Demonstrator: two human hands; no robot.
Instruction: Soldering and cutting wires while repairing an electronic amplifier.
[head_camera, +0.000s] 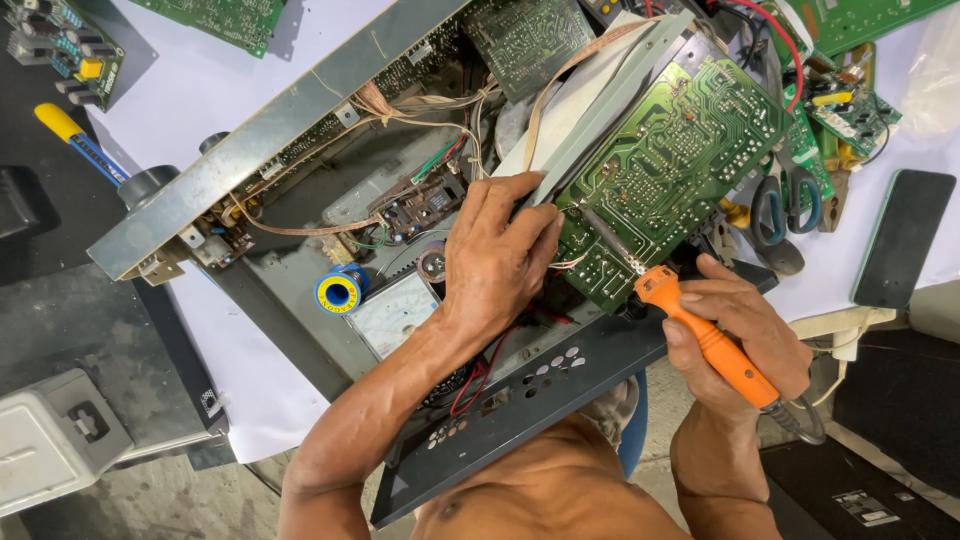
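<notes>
holding orange soldering iron (706, 340) in right hand (745, 335), left hand (500, 255) steadying green circuit board (670, 165)

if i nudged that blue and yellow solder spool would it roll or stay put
The solder spool seems to lie flange-up inside the open chassis, so it would probably slide, not roll. Tipped onto its round rim, it likely rolls. It looks small yet probably heavy for its size.

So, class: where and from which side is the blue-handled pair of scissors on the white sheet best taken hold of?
Take the blue-handled scissors by the two handle loops, coming from above. The loops lie flat and face up on the white sheet, while circuit boards crowd the upper end.
</notes>
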